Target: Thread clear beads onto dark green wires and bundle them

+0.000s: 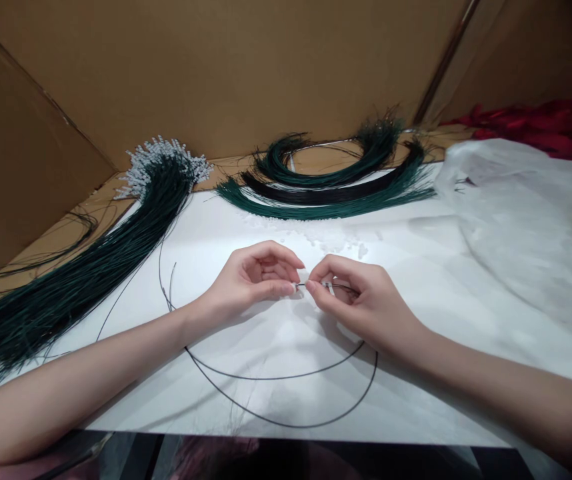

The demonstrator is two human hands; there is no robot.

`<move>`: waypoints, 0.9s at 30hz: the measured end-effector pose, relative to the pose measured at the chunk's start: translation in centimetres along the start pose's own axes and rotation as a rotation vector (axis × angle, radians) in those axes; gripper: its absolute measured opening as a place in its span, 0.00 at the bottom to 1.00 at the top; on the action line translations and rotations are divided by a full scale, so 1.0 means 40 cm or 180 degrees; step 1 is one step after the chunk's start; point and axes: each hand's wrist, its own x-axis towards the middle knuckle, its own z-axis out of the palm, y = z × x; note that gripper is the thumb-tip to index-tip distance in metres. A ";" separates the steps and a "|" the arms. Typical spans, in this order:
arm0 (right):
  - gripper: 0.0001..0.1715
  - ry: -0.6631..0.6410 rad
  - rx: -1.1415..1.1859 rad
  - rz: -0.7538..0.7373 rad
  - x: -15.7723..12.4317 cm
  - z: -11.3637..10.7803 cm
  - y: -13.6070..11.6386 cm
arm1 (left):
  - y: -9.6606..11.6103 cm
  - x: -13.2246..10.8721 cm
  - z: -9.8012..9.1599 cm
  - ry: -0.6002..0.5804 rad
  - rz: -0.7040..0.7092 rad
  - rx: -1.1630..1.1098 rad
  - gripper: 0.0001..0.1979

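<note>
My left hand (259, 277) is closed in a pinch at the middle of the white tabletop, with a tiny white piece (295, 287) at its fingertips. Facing it, my right hand (361, 293) pinches a thin dark wire (302, 285) close to its end, and the short tip meets the white piece. From my right hand the dark wires (296, 426) bow out in wide loops over the table and pass under my left forearm. More small white bits show by the right fingers, too small to name.
A large bundle of dark green wires (131, 233) with white tips (161, 157) lies at left. Curved green wire bundles (326, 210) rest at the back, near scattered white bits (336, 240). Translucent plastic sheeting (526, 207) and red material (546, 127) are at right. Brown cardboard walls (246, 67) surround the table.
</note>
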 end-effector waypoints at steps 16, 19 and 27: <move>0.06 0.0004 -0.0019 -0.0045 -0.004 0.000 -0.003 | 0.002 0.001 0.002 0.0001 0.0030 0.0031 0.14; 0.06 0.0004 -0.0027 -0.0060 -0.003 0.000 -0.003 | -0.001 0.001 0.000 -0.0001 0.0048 0.0004 0.15; 0.06 0.0024 -0.0027 -0.0063 -0.004 0.002 -0.004 | 0.000 0.001 0.001 0.0017 0.0040 -0.0022 0.14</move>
